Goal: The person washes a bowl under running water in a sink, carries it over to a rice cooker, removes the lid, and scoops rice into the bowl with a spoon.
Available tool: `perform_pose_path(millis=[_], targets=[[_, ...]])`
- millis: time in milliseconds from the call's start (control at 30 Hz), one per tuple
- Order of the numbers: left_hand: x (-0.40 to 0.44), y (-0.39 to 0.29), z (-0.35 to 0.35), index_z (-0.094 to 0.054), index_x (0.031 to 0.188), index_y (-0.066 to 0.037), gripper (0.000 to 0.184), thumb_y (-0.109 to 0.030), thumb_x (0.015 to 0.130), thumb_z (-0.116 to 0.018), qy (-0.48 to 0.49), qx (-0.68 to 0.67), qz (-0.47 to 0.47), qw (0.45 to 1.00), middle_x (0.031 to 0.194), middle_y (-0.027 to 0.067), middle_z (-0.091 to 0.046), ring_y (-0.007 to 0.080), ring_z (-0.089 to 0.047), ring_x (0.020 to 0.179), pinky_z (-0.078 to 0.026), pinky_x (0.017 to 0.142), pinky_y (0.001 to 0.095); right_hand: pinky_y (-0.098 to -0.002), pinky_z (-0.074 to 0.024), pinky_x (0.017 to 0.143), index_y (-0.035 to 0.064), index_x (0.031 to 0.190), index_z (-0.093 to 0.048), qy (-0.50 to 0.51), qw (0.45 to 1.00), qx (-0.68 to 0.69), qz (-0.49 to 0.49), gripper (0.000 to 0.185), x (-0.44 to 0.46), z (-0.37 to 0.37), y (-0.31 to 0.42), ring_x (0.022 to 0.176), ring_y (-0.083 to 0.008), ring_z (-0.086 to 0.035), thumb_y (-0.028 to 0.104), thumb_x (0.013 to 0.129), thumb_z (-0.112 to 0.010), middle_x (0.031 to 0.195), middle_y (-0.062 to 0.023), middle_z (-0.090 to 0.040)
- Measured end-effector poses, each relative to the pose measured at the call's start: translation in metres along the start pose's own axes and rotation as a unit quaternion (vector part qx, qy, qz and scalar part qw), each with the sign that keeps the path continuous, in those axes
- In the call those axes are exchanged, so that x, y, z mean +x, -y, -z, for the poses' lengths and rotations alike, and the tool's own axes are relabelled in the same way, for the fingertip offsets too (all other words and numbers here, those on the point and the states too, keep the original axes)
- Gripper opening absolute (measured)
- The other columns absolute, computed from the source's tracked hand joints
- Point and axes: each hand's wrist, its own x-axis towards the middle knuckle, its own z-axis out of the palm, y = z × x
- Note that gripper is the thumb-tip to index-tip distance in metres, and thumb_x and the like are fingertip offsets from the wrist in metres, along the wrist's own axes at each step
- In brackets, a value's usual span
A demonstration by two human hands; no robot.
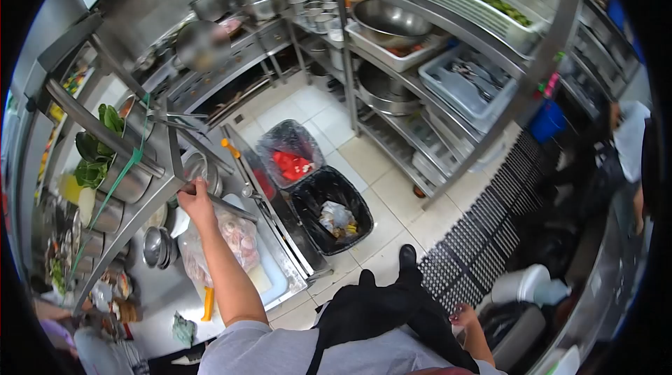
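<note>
At the steel shelf's edge (150,196), we observe the left hand (197,200) with fingers bent, though we cannot tell whether they grasp anything. Beneath the left forearm, we find the plastic bag of pale pink pieces (238,240) on the counter, between the stacked metal bowls (155,247) and the bins. The right hand (463,316) hangs low, its fingers apparently curled, their grasp indeterminable.

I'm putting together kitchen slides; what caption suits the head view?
A kitchen worker's left hand at the edge of a steel shelf, with bagged pale pink meat and two lined bins nearby.
</note>
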Motion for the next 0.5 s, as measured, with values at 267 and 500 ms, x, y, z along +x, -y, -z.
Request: perform_pose_path(millis=[267, 500], targets=[[0.014, 0.031, -0.042, -0.058, 0.098, 0.0, 0.019, -0.013, 0.088, -0.067, -0.243, 0.201, -0.021, 0.949, 0.066, 0.0023, -0.052, 0.0117, -0.047, 0.056, -0.04, 0.055, 0.0296, -0.0429, -0.0548, 0.061, 0.0094, 0.126, -0.057, 0.05, 0.945, -0.322, -0.029, 0.033, 0.071, 0.044, 0.291, 0.069, -0.0313, -0.066, 0.007, 0.093, -0.052, 0.078, -0.0168, -0.064], [0.008, 0.007, -0.053, -0.058, 0.097, -0.002, 0.015, -0.01, 0.088, -0.067, -0.248, 0.086, 0.013, 0.965, 0.058, -0.0003, -0.051, 0.0074, -0.046, 0.048, -0.036, 0.044, 0.0247, -0.037, -0.0571, 0.067, 0.0018, 0.127, -0.056, 0.114, 0.728, -0.61, 0.291, 0.048, 0.157, 0.009, 0.508, 0.077, -0.0248, -0.071, -0.001, 0.079, -0.06, 0.095, -0.0177, -0.071]])
